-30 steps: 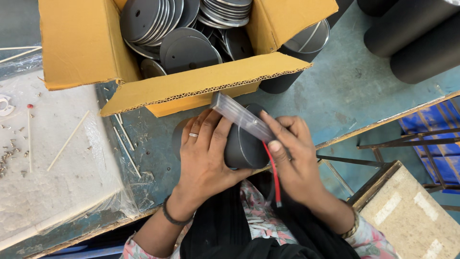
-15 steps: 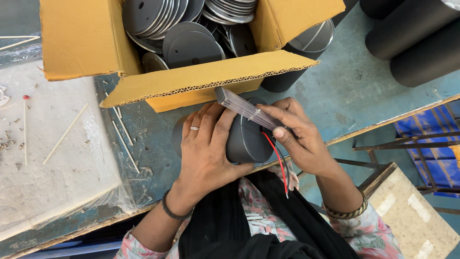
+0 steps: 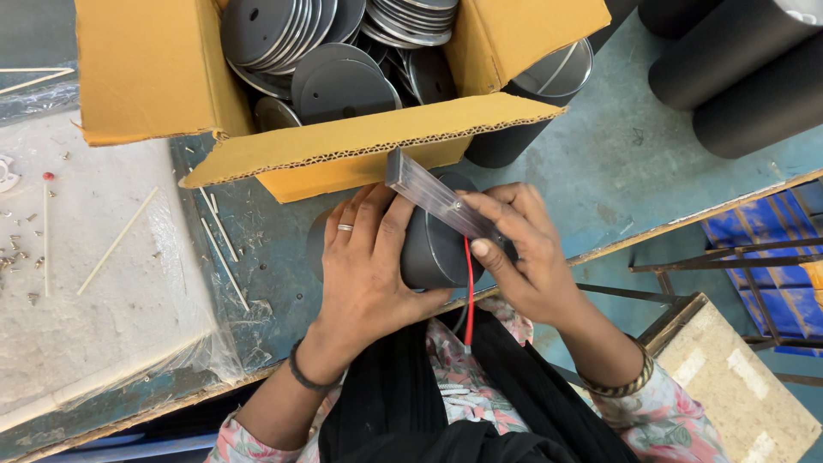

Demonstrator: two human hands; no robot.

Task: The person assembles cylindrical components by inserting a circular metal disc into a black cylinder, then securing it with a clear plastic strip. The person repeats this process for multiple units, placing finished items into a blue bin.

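Note:
My left hand (image 3: pixel 364 270) wraps over a dark grey cylinder (image 3: pixel 433 253) lying on its side at the near edge of the blue-green workbench (image 3: pixel 600 171). My right hand (image 3: pixel 523 253) pinches a clear, ribbed plastic strip (image 3: pixel 429 193) that sticks out of the cylinder's end toward the box. A red wire (image 3: pixel 469 291) and a dark wire hang down from the strip toward my lap. A ring is on my left hand and a bangle on my right wrist.
An open cardboard box (image 3: pixel 154 77) holds several dark metal discs (image 3: pixel 339 86), with its flap (image 3: pixel 369 137) just above my hands. Black tubes (image 3: pixel 737 69) lie at top right. A plastic-covered board (image 3: pixel 94 283) with thin sticks and small screws is at left. A wooden stool (image 3: pixel 737 386) stands at lower right.
The hands have stayed on the cylinder. My right hand has slid along the clear strip, and the strip now points further up toward the box flap.

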